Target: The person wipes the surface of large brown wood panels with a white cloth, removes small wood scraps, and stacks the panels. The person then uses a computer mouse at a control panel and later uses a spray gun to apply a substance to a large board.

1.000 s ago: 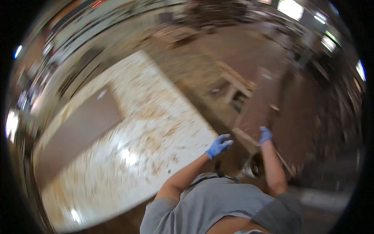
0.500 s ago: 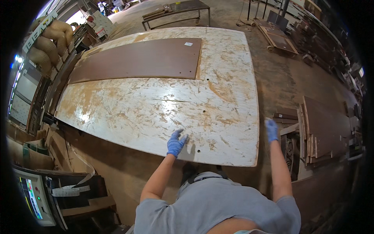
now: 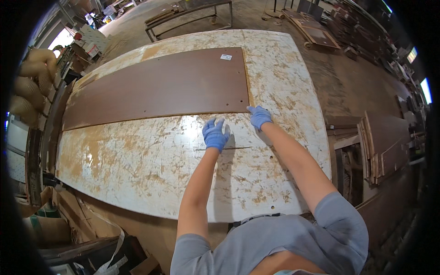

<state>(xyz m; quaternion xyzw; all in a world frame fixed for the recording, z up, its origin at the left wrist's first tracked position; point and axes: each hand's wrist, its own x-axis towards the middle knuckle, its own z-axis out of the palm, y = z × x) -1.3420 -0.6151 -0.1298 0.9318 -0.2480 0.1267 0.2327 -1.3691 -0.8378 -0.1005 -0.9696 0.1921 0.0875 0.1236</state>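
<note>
Two blue-gloved hands are all we have out in front of us, both stretched across the big worn worktable. Our left hand has its fingers spread wide and flat, palm down, just short of the near long edge of the brown laminated board; it grips nothing, and we cannot tell whether the fingertips quite touch that edge. Our right hand lies a little farther and to the right, fingers loosely open and laid at the board's near right corner, touching it or very nearly so, with nothing clasped in it. Just nearer than the left hand a thin dark line runs left to right across the tabletop; whether it is a scratch or a slim strip we cannot tell.

The board lies flat on the far half of the table, running from the far left toward the middle, with a small white label near its far right corner and a few small drilled holes along its right end. To the right of the table, more brown panels stand stacked on edge. Beyond the table's far edge stands a metal-framed trolley, and at the near left lie cardboard scraps.
</note>
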